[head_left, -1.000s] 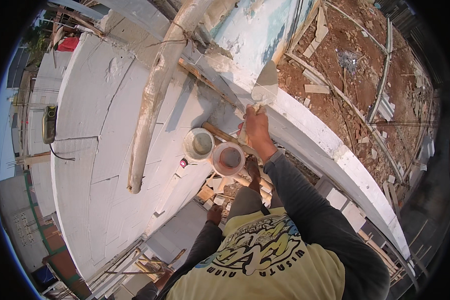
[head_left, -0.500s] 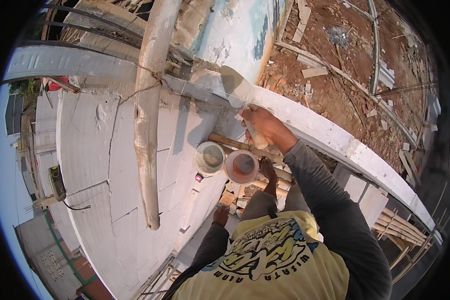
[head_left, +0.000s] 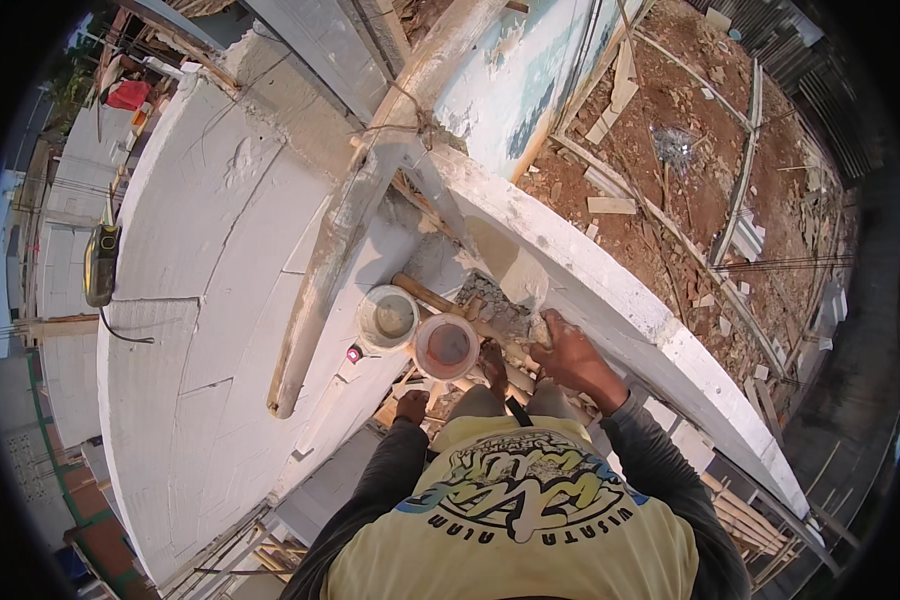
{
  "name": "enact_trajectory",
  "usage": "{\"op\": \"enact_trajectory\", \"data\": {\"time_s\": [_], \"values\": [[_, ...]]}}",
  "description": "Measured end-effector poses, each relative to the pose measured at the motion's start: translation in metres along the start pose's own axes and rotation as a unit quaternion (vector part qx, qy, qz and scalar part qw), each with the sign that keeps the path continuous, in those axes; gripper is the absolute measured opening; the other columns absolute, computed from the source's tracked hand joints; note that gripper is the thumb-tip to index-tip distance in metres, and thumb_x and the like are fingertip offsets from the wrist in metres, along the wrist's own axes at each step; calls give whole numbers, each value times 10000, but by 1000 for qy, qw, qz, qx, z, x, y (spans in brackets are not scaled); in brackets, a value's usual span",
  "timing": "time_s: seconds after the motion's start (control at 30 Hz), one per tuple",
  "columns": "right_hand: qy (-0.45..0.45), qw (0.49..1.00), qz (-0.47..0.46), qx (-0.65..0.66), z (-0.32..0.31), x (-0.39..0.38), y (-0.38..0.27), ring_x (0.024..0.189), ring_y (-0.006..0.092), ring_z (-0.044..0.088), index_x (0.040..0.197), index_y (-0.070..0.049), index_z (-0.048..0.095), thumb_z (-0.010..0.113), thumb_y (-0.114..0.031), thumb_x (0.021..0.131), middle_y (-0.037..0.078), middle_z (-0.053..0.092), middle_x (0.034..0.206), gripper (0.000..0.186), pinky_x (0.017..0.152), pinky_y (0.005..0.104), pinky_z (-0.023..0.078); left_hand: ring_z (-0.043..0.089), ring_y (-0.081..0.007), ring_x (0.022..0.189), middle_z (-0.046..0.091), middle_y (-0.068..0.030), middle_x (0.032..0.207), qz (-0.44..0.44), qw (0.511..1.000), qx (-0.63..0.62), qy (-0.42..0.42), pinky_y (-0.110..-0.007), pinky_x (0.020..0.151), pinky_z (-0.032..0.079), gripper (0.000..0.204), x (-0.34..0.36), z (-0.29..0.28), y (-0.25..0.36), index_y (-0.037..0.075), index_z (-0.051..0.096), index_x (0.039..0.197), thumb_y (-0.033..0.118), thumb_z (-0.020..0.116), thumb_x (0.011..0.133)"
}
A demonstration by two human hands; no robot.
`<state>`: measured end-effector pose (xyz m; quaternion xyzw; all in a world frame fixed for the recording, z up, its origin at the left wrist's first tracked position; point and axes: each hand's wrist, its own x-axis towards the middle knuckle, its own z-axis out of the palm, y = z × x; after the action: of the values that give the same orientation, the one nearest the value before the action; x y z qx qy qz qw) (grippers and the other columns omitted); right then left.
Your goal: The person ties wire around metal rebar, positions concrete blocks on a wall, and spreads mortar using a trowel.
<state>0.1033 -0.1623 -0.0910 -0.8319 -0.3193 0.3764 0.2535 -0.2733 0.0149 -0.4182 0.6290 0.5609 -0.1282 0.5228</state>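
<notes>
So the right arm (head_left: 638, 432) was stuck out front, right hand (head_left: 576, 362) in a closed grip, knuckles up. Left arm (head_left: 375, 475) stayed nearer the torso, left hand (head_left: 411, 405) back-up, couldn't really make out how those fingers sat.

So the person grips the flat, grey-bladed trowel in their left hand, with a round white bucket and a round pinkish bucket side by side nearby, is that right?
Not quite: the head view shows the right hand gripping the flat, grey-bladed trowel. The round white bucket and round pinkish bucket do stand side by side nearby.
</notes>
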Motion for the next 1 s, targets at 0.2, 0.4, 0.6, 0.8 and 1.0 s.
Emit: {"op": "enact_trajectory", "data": {"time_s": [0.2,0.4,0.6,0.8,1.0], "values": [[-113,978,61,164,-123,-96,-42,633,98,588,1213,-35,464,675,-136,830,78,582,883,448,574,263,497,525,-106,648,599,-22,756,9,980,-194,49,-296,587,451,272,-13,11,40,17,625,1004,264,593,895],[175,968,-34,-175,-216,27,1,643,158,566,1321,-33,442,573,-400,906,81,572,742,569,579,345,460,591,-208,836,626,-114,987,100,772,-584,229,-356,744,493,503,-62,-38,103,-12,476,1228,416,416,970],[-57,969,-162,-180,-163,174,21,675,248,627,1066,22,595,556,-354,867,172,622,853,428,584,366,494,585,-232,989,593,-141,1113,158,779,-500,343,-374,847,474,576,-138,-133,109,-3,435,1291,472,389,967],[-221,972,-45,-67,-142,263,-9,513,197,518,802,-11,582,562,-318,825,69,514,621,308,464,368,437,631,-250,823,628,-164,1025,-52,866,-357,346,-372,671,524,472,-186,-82,-15,22,448,1243,379,488,936],[-230,971,-35,-61,-150,290,-27,510,178,485,734,-55,536,568,-308,822,44,487,613,270,456,361,421,573,-202,602,593,-100,749,-286,865,-398,110,-339,485,471,242,-223,-18,-157,34,548,962,270,525,916]]}}
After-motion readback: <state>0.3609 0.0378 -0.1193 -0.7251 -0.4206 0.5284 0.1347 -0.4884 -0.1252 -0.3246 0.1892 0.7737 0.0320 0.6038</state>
